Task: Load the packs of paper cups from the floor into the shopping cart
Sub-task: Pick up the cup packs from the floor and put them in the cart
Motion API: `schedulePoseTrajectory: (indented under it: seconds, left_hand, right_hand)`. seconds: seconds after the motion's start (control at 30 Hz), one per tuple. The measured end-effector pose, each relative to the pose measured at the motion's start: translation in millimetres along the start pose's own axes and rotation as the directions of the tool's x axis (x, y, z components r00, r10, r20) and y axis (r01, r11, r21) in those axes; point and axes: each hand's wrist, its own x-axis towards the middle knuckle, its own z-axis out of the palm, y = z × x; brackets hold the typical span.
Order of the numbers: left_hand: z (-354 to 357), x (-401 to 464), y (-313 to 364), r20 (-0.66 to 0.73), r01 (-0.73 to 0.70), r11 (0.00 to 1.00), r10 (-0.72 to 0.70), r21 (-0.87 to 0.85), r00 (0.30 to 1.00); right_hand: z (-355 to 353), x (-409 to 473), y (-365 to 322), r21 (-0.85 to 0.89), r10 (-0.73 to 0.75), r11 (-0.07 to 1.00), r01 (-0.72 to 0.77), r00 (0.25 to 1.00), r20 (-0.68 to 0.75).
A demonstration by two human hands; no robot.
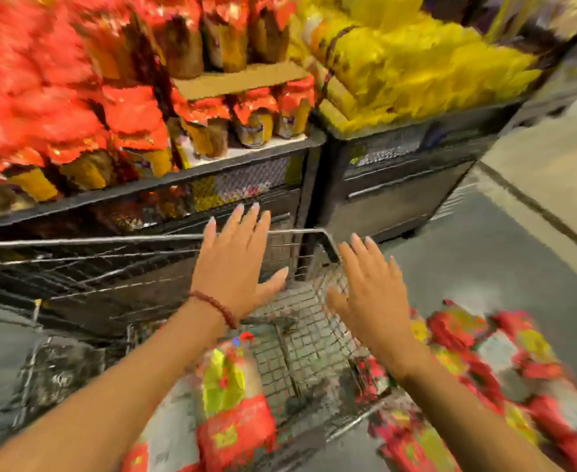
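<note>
The frame is blurred by motion. A wire shopping cart [116, 240] stands in front of me, and a red and yellow pack of paper cups [232, 396] lies inside it near my side. More red and yellow packs [484, 369] lie on the floor to the right of the cart. My left hand [236, 267], with a beaded bracelet on the wrist, hovers over the cart with fingers spread and nothing in it. My right hand [372, 294] is spread over the cart's right rim, also holding nothing.
Dark metal shelving [212, 172] stands behind the cart, packed with red bags [42, 97] on the left and yellow bags [416, 69] on the right. Grey floor [505, 253] runs along the right, with a paler strip further out.
</note>
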Motion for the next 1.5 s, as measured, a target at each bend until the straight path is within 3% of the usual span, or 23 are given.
schedulePoseTrajectory:
  seconds: [0.13, 0.27, 0.57, 0.8, 1.0, 1.2, 1.27, 1.4, 1.5]
  left_hand:
    - [-42.4, 33.2, 93.2, -0.085, -0.236, 0.972, 0.235, -0.009, 0.968]
    - [-53.4, 37.5, 199.5, -0.081, -0.433, 0.901, 0.431, -0.020, 0.899]
    - [41.1, -28.6, 408.4, -0.051, -0.690, 0.717, 0.689, -0.100, 0.723]
    - [180.0, -51.5, 468.9, 0.136, -0.666, 0.731, 0.682, -0.145, 0.719]
    - [312.3, -36.2, 483.9, 0.328, -0.620, 0.772, 0.628, -0.143, 0.706]
    - [468.9, -8.9, 494.1, 0.409, -0.621, 0.769, 0.621, -0.152, 0.668]
    - [528.3, 1.7, 493.2, 0.439, -0.587, 0.794, 0.588, -0.157, 0.679]
    - [639.4, 28.8, 476.8, 0.533, -0.409, 0.898, 0.429, -0.162, 0.729]
    - [696.1, 44.8, 465.3, 0.613, -0.222, 0.945, 0.325, -0.240, 0.720]
  right_hand:
    - [-57.2, -39.1, 82.1, -0.022, 0.166, 0.985, -0.170, 0.976, -0.144]
    - [-84.4, -114.3, 168.8, -0.021, 0.326, 0.940, -0.340, 0.917, -0.229]
    - [-15.5, -325.3, 321.7, -0.088, 0.591, 0.788, -0.610, 0.788, -0.170]
    - [111.0, -394.4, 364.9, -0.058, 0.697, 0.711, -0.701, 0.714, -0.070]
    - [247.2, -373.7, 372.2, 0.037, 0.759, 0.644, -0.764, 0.645, 0.090]
    - [407.2, -356.0, 386.1, 0.080, 0.780, 0.555, -0.828, 0.551, 0.296]
    - [467.0, -359.1, 391.5, 0.091, 0.767, 0.478, -0.874, 0.465, 0.442]
    - [576.1, -371.0, 395.7, 0.140, 0.771, 0.166, -0.976, 0.217, 0.599]
    - [630.6, -379.7, 399.3, 0.168, 0.787, -0.041, -0.985, 0.071, 0.612]
